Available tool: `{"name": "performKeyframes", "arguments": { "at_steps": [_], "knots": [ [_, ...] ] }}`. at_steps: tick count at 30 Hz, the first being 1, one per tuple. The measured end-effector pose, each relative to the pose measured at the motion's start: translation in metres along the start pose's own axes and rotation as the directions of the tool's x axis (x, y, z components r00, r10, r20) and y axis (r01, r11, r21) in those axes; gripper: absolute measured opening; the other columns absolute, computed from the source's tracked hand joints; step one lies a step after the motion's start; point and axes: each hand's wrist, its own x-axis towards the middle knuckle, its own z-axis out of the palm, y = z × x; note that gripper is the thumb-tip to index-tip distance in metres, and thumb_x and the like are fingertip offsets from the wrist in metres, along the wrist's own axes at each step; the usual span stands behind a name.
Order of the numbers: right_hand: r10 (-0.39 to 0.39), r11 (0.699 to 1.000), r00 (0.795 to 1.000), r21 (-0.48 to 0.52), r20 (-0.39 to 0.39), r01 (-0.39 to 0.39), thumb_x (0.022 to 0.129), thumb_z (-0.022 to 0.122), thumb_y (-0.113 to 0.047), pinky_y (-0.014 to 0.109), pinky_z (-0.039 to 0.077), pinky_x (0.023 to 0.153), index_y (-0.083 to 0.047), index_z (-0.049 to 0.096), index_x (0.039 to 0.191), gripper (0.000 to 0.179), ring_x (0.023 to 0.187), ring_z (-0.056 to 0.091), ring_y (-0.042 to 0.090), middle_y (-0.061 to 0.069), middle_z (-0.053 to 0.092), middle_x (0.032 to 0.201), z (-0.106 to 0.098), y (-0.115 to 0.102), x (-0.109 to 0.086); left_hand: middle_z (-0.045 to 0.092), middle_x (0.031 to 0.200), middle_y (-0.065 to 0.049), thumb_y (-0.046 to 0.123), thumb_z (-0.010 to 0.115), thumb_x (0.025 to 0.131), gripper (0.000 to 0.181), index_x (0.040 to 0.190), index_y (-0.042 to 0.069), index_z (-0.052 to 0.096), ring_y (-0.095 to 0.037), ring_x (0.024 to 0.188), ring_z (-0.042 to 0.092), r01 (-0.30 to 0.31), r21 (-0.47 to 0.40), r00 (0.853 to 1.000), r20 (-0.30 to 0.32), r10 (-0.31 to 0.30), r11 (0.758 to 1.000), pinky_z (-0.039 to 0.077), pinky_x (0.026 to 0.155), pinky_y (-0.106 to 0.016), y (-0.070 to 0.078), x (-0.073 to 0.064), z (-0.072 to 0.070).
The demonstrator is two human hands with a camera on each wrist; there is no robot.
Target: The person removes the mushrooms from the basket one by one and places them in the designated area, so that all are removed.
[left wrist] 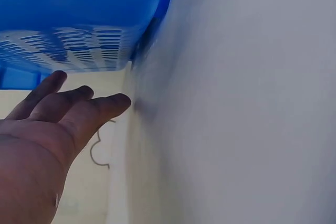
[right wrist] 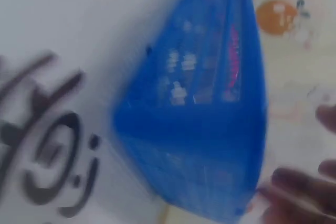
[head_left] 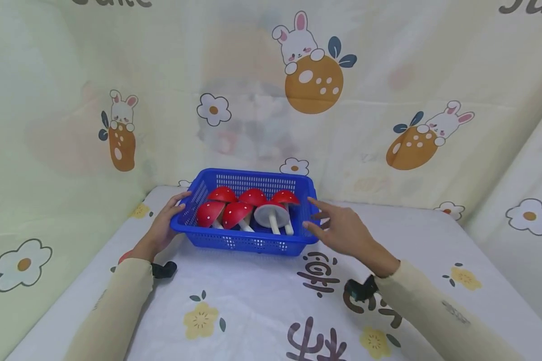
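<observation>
A blue plastic basket (head_left: 248, 244) with slotted walls stands on the table near the back cloth. Several toy mushrooms (head_left: 237, 214) lie inside, with red white-dotted caps and white stems; one mushroom (head_left: 272, 216) shows the pale underside of its cap. My left hand (head_left: 162, 228) is at the basket's left end, fingertips close by the rim; the left wrist view shows its fingers (left wrist: 97, 114) stretched out beside the slotted wall. At the right end, my right hand (head_left: 345, 228) has its fingers spread by the rim. Whether either hand touches the basket, I cannot tell.
A white cloth (head_left: 253, 291) with yellow flowers and dark lettering covers the table. Cream curtains (head_left: 253, 135) printed with rabbits and flowers hang behind and at both sides. Black pieces (head_left: 164, 271) sit at both wrists.
</observation>
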Motion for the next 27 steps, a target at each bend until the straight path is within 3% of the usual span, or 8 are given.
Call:
{"name": "performKeyframes", "arguments": {
  "at_steps": [3, 5, 8, 10, 14, 19, 22, 27],
  "knots": [
    [-0.014, 0.993, 1.0, 0.118, -0.021, 0.016, 0.091, 0.069, -0.027, 0.037, 0.061, 0.072, -0.007, 0.063, 0.13, 0.043, 0.095, 0.072, 0.029, 0.014, 0.074, 0.108, 0.015, 0.005, 0.039, 0.009, 0.165, -0.013, 0.037, 0.031, 0.106, 0.049, 0.154, 0.034, 0.025, -0.043, 0.149, 0.02, -0.001, -0.004, 1.0, 0.002, 0.001, 1.0, 0.027, 0.116, -0.061, -0.002, -0.001, -0.003],
    [0.0, 0.989, 1.0, 0.151, 0.003, 0.0, 0.091, 0.069, -0.025, 0.039, 0.06, 0.08, -0.007, 0.07, 0.118, 0.032, 0.099, 0.069, 0.029, 0.012, 0.074, 0.107, 0.026, 0.009, 0.059, 0.008, 0.166, -0.011, 0.037, 0.031, 0.106, 0.049, 0.154, 0.034, 0.024, -0.043, 0.15, 0.017, -0.001, -0.014, 1.0, 0.006, 0.001, 1.0, 0.026, 0.116, -0.062, -0.003, -0.001, -0.003],
    [0.011, 0.994, 0.999, 0.111, 0.048, -0.016, 0.089, 0.072, -0.024, 0.047, 0.051, 0.095, -0.008, 0.076, 0.107, 0.025, 0.106, 0.065, 0.031, 0.009, 0.076, 0.105, 0.039, 0.017, 0.079, 0.008, 0.166, -0.01, 0.036, 0.03, 0.106, 0.048, 0.154, 0.034, 0.025, -0.042, 0.151, 0.016, 0.005, -0.018, 1.0, 0.006, -0.004, 1.0, 0.026, 0.116, -0.062, -0.004, -0.001, -0.002],
    [0.018, 0.998, 0.997, 0.057, 0.075, -0.023, 0.087, 0.074, -0.024, 0.05, 0.043, 0.097, -0.009, 0.077, 0.105, 0.024, 0.11, 0.06, 0.033, 0.008, 0.076, 0.103, 0.045, 0.021, 0.089, 0.007, 0.166, -0.009, 0.035, 0.029, 0.107, 0.048, 0.155, 0.033, 0.024, -0.042, 0.151, 0.015, 0.001, -0.013, 1.0, 0.009, 0.0, 1.0, 0.026, 0.115, -0.062, -0.004, -0.001, -0.001],
    [0.014, 0.995, 0.989, -0.1, 0.148, 0.001, 0.082, 0.078, -0.027, 0.057, 0.032, 0.096, -0.013, 0.08, 0.101, 0.023, 0.111, 0.052, 0.034, 0.003, 0.077, 0.098, 0.049, 0.024, 0.101, 0.008, 0.166, -0.009, 0.035, 0.029, 0.107, 0.049, 0.155, 0.032, 0.023, -0.042, 0.151, 0.015, -0.016, -0.001, 1.0, 0.015, 0.016, 1.0, 0.026, 0.115, -0.063, -0.001, 0.001, 0.0],
    [0.024, 0.966, 0.971, -0.254, 0.238, 0.039, 0.078, 0.08, -0.032, 0.065, 0.029, 0.1, -0.015, 0.079, 0.079, 0.017, 0.104, 0.052, 0.035, 0.0, 0.074, 0.079, 0.052, 0.018, 0.111, 0.01, 0.166, -0.009, 0.037, 0.03, 0.107, 0.048, 0.155, 0.033, 0.024, -0.04, 0.151, 0.017, -0.018, -0.006, 1.0, 0.007, 0.018, 1.0, 0.026, 0.116, -0.062, -0.001, 0.004, -0.001],
    [0.059, 0.957, 0.972, -0.29, 0.228, 0.01, 0.079, 0.079, -0.033, 0.066, 0.028, 0.103, -0.017, 0.076, 0.072, 0.018, 0.101, 0.055, 0.034, -0.002, 0.071, 0.073, 0.057, 0.016, 0.114, 0.011, 0.165, -0.009, 0.038, 0.03, 0.107, 0.048, 0.154, 0.034, 0.025, -0.04, 0.151, 0.018, -0.008, -0.008, 1.0, 0.006, 0.008, 1.0, 0.028, 0.115, -0.061, -0.002, 0.005, -0.001],
    [0.069, 0.971, 0.98, -0.236, 0.188, -0.023, 0.084, 0.076, -0.03, 0.069, 0.024, 0.107, -0.014, 0.076, 0.069, 0.021, 0.089, 0.061, 0.028, -0.003, 0.067, 0.063, 0.064, 0.018, 0.117, 0.012, 0.165, -0.01, 0.039, 0.031, 0.106, 0.047, 0.153, 0.036, 0.027, -0.041, 0.15, 0.021, 0.005, -0.001, 1.0, -0.012, -0.005, 1.0, 0.032, 0.113, -0.061, -0.006, 0.005, -0.003]
  ]
}}
